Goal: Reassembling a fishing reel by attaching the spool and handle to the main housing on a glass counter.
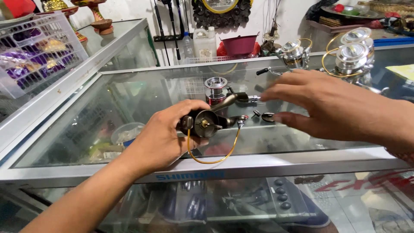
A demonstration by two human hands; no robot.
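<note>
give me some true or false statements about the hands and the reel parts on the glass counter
1. The left hand holds a reel body. True.
2. A gold bail wire loops below the reel body. True.
3. The right hand grips the spool. False: it hovers open, apart from the spool.
4. The spool lies on the floor. False: it stands on the glass counter.
5. Two more reels stand at the back right. True.

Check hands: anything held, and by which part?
Left hand grips the dark metal fishing reel body with gold wire bail at its rear end. Right hand holds nothing.
</note>
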